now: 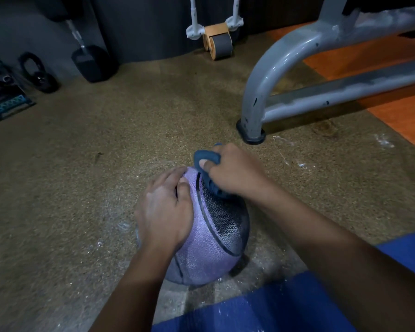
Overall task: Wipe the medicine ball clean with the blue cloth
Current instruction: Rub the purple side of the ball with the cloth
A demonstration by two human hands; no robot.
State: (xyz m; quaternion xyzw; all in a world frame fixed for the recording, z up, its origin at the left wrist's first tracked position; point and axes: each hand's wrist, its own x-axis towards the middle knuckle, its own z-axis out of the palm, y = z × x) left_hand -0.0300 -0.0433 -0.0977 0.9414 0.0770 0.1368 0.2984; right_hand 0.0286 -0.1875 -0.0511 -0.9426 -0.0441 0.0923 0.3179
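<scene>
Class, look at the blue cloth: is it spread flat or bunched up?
Bunched up. The right hand grips the blue cloth in a wad against the medicine ball, a fold looping over its fingers.

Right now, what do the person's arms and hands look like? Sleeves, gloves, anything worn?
Both arms are bare as far as the frame shows: no sleeves visible. The left hand and right hand wear no gloves, and no rings, watch or bands show. The left hand's back has a faint whitish, dusty film.

Pretty dim overall, far wall (139,25) is sinking into shadow. Frame (285,68) is catching some glare, wide lens is bending the edges, and the ball (216,236) is casting a soft shadow right.
</scene>
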